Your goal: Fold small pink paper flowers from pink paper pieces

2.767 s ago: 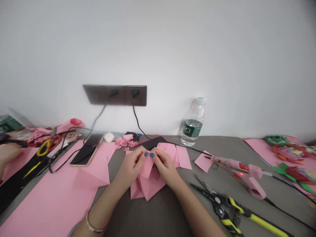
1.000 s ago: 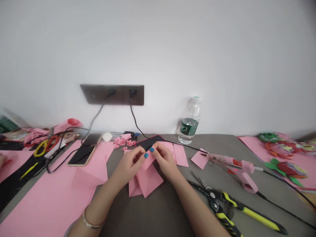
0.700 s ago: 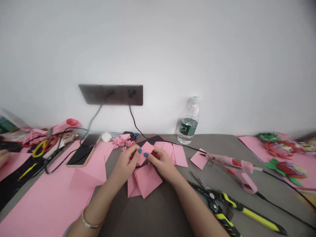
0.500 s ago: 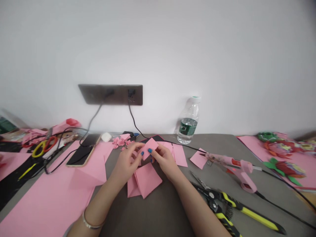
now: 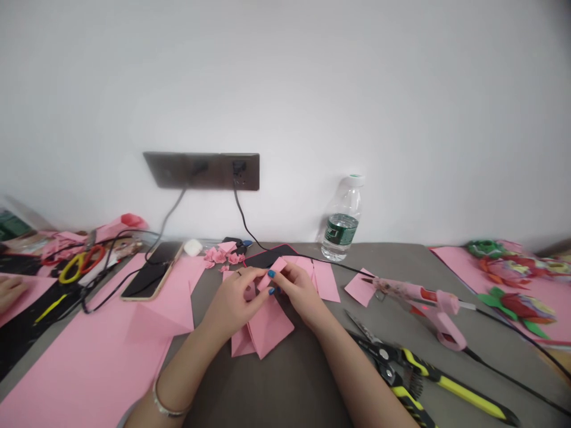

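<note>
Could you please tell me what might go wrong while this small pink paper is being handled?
The pink hot-glue gun, showing a red light, lies right of the right hand; a stray reach might burn. The small pink paper square, pinched together with the left hand, could crease crookedly or slip.

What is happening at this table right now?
A person is working a small pink paper with both hands: the left hand and the right hand pinch it just above a pile of pink squares on the grey table. A pink glue gun and yellow-handled cutters lie to the right, untouched. A phone lies on the left, and another person's hand shows at the left edge.
</note>
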A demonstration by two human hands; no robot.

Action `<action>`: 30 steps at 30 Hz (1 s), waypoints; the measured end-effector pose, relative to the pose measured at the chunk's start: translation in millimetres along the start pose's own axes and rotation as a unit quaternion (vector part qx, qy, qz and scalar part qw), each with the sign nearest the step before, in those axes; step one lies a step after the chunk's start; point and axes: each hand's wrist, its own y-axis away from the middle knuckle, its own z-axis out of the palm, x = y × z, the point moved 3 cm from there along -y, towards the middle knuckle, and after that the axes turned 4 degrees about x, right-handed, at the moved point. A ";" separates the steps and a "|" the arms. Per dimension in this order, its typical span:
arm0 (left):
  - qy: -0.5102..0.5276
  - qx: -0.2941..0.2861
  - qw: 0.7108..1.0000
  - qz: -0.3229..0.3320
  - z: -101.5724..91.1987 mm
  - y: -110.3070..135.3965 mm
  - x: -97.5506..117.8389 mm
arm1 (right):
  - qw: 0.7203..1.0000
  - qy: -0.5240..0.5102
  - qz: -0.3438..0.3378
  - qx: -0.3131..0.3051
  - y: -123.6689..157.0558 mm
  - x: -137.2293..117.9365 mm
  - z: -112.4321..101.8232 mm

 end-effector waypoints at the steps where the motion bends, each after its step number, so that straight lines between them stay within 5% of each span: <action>1: 0.001 -0.003 1.000 0.001 0.0 0.0 0.5 | 1.000 0.003 0.005 0.001 0.0 1.7 -0.4; 15: -0.002 -0.032 0.999 0.000 -2.6 1.0 7.7 | 1.000 -0.008 0.004 0.017 -0.9 -0.5 -0.2; 21: 0.061 0.030 0.995 -0.075 -6.8 -2.0 -2.6 | 0.996 -0.050 -0.014 -0.072 4.8 -7.7 7.1; 30: 0.211 0.040 0.965 -0.149 -6.9 -6.3 -13.5 | 0.994 -0.077 -0.065 -0.034 2.5 -13.7 5.7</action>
